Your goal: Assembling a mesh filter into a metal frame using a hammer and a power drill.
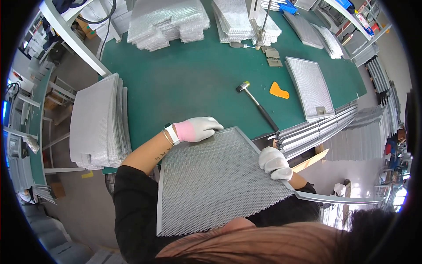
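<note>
Head view, landmark: the green worktable [189, 83]; every place below is told from it.
Mesh filter panel: a rectangular sheet of expanded metal mesh [215, 180] in a thin grey frame, held off the table's near edge, over the person's lap, tilted up toward the chest.
Panel's long axis: runs from the table's near edge back toward the person; the far short edge lies just beside the table's edge.
Left hand: white-gloved left hand [198, 129] lies on the panel's far left corner, fingers together and curled over the frame edge, pointing right along it.
Right hand: white-gloved right hand [275, 162] grips the panel's right edge, fingers closed into a fist around the frame strip.
Loose frame strip: a grey metal strip [338, 199] leads out from the right hand's grip, away from the table, to the person's right; it seems not seated on the mesh there.
Which hand is nearer: the right hand sits at the strip and the unframed right side; the left only steadies the far corner.
On the table, beyond the panel: a small mallet [257, 103] with a black handle, and an orange scraper [278, 91] just beside it.
Table's right end: a finished filter [311, 88] lying flat, framed panels stacked [316, 130] at the near right corner.
Table's left edge: a pile of bare mesh sheets [99, 121].
Table's far side: bubble-wrapped bundles [169, 20].
</note>
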A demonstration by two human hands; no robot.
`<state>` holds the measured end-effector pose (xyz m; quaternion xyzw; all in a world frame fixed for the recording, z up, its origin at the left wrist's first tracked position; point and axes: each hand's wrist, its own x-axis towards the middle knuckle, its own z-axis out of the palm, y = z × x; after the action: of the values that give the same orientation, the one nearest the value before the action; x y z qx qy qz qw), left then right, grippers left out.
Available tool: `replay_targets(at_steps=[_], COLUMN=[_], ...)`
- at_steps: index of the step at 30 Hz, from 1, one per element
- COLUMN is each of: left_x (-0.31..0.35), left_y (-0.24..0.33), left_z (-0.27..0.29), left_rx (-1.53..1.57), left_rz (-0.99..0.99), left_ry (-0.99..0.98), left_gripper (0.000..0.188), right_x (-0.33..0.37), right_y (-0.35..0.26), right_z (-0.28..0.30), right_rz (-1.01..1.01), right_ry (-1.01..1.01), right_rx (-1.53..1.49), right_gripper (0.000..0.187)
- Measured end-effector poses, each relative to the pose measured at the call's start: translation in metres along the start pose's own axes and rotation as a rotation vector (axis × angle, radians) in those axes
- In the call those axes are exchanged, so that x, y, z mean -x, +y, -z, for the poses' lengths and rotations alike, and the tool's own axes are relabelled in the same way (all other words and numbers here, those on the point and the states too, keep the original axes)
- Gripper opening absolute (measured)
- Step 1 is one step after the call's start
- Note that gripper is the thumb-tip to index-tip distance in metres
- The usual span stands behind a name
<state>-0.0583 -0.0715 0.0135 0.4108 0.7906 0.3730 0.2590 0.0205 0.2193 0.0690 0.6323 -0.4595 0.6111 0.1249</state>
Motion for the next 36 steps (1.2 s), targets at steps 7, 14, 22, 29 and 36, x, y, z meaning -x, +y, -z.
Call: replay_targets(at_steps=[7, 14, 22, 29, 36], left_x=[-0.009, -0.003, 0.141, 0.144, 0.126], left_y=[0.014, 0.008, 0.029, 0.122, 0.113], left_z=[-0.015, -0.017, 0.058, 0.007, 0.036], left_rx=[-0.181, -0.213, 0.518, 0.157, 0.070], left_rz=[0.078, 0.012, -0.630, -0.562, -0.267], left_ry=[-0.060, 0.040, 0.043, 1.153, 1.478], left_gripper=[0.039, 0.038, 0.072, 0.030, 0.017], right_x=[-0.010, -0.030, -0.014, -0.053, -0.101], right_y=[0.009, 0.009, 0.019, 0.052, 0.053], right_z=[-0.004, -0.004, 0.000, 0.005, 0.016], right_rz=[0.072, 0.005, -0.068, -0.273, -0.495], right_ry=[0.060, 0.002, 0.086, 0.431, 0.486], right_rx=[-0.051, -0.082, -0.038, 0.344, 0.264], right_gripper=[0.021, 0.029, 0.031, 0.026, 0.029])
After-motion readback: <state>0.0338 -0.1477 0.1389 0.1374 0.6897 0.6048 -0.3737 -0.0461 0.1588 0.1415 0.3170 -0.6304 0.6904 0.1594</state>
